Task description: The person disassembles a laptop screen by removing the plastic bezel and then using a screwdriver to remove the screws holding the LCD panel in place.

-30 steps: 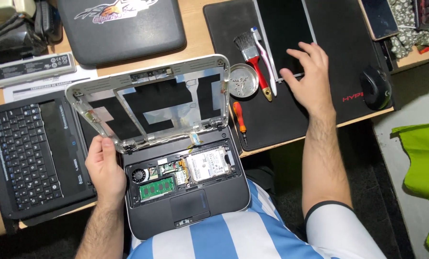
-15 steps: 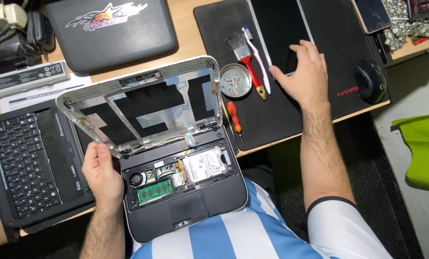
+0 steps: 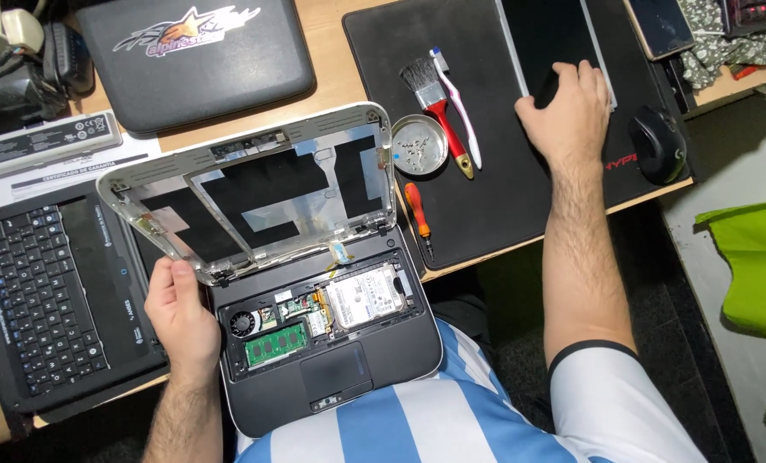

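steadying the opened laptop (image 3: 314,343) on the lap is the job of the left hand (image 3: 177,313), which grips the left edge at the hinge, fingers curled around it; a firm hold there should keep the loose lid shell (image 3: 254,184) from flopping on its thin cables. inside the laptop's base the green memory stick (image 3: 276,343) and the silver hard drive (image 3: 364,296) lie bare, so nothing ought to press on them. just right of the laptop an orange screwdriver (image 3: 417,214) rests on the black mat (image 3: 486,197), and beyond it a round metal dish (image 3: 419,144) holds small screws, with a red-handled brush (image 3: 438,111) and a toothbrush (image 3: 458,107) beside it. farthest right of the laptop, the right hand (image 3: 567,111) lies spread, palm down, on the flat black screen panel (image 3: 554,43); sliding it gently, without bending, seems wisest.
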